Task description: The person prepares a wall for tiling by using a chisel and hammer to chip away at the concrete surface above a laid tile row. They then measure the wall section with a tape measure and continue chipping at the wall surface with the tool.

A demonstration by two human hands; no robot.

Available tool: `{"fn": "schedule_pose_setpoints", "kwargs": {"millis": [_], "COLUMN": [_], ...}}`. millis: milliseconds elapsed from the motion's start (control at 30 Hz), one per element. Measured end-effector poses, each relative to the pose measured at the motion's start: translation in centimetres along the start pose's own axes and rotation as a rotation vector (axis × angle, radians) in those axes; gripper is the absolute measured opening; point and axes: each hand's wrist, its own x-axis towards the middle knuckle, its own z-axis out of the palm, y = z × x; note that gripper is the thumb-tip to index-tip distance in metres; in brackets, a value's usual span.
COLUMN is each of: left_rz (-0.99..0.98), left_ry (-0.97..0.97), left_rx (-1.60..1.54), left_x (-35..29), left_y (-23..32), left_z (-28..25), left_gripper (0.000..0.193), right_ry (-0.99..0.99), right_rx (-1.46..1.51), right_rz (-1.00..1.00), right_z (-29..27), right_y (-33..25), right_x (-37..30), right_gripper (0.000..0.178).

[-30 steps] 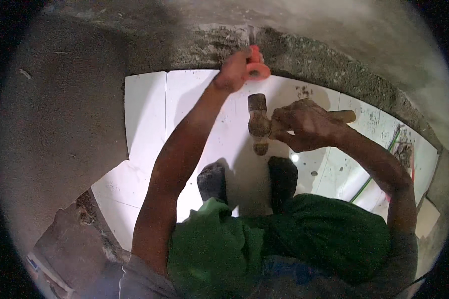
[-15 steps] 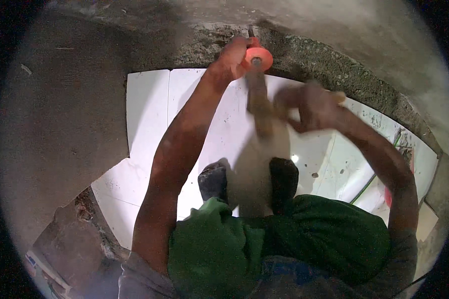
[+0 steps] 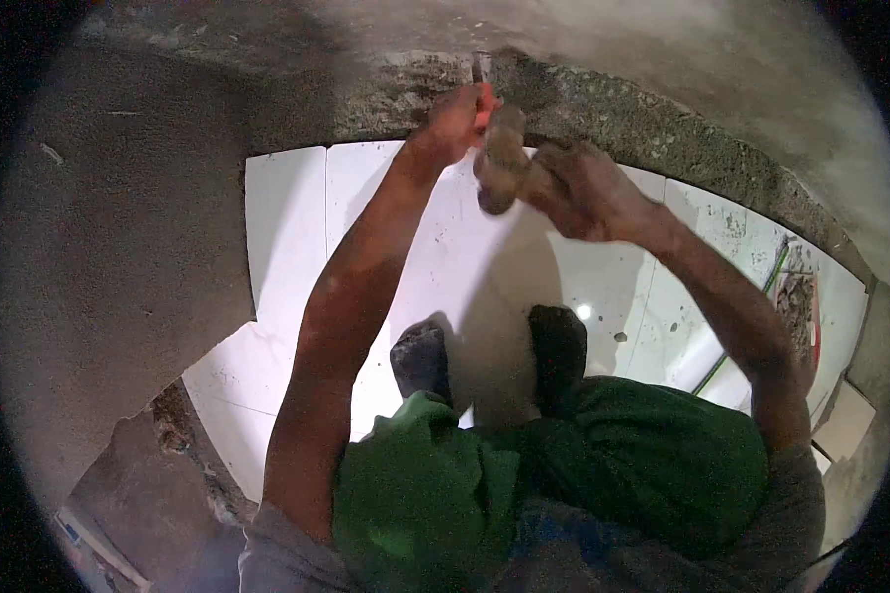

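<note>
My left hand (image 3: pixel 452 125) is wrapped round a chisel (image 3: pixel 485 104) with an orange hand guard. Its dark metal end points at the rough strip at the foot of the wall. My right hand (image 3: pixel 595 194) grips the handle of a hammer (image 3: pixel 504 163), whose head is blurred by motion. The hammer head overlaps the chisel's near end and hides most of the guard; whether they touch I cannot tell.
White tiles (image 3: pixel 366 198) cover the floor under my dark shoes (image 3: pixel 559 351). Rough broken mortar (image 3: pixel 653 124) runs along the wall base. On the right lie a green strip (image 3: pixel 742 336) and a red-edged container (image 3: pixel 799 306) with rubble. Grey concrete (image 3: pixel 138 237) spreads at left.
The hammer has swung up towards the chisel, and my right hand has moved a little left and up with it. My left hand stays on the chisel, its guard now mostly covered.
</note>
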Motion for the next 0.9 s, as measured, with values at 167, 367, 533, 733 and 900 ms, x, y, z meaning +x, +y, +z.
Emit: {"fn": "schedule_pose_setpoints", "kwargs": {"millis": [167, 367, 533, 733, 900], "left_rz": [-0.648, -0.708, -0.267, -0.435, -0.457], "left_ry": [0.063, -0.140, -0.196, -0.331, -0.370], "left_rx": [-0.833, -0.349, 0.009, 0.293, 0.192], "left_x": [-4.0, -12.0, -13.4, -12.8, -11.1], "left_y": [6.8, 9.4, 10.6, 13.2, 15.7], "left_z": [3.0, 10.1, 13.6, 12.8, 11.6], "left_gripper": [0.028, 0.035, 0.033, 0.027, 0.034], "right_ry": [0.141, 0.300, 0.047, 0.134, 0.062], "right_rx": [-0.045, -0.169, -0.300, -0.022, -0.208], "right_rz": [0.069, 0.479, 0.790, 1.047, 1.062], "right_z": [2.5, 9.6, 10.3, 11.7, 11.7], "right_y": [-0.4, 2.7, 1.8, 1.5, 1.4], "right_x": [-8.7, -19.1, -24.0, -27.5, -30.2], "right_gripper": [0.028, 0.024, 0.035, 0.043, 0.040]}}
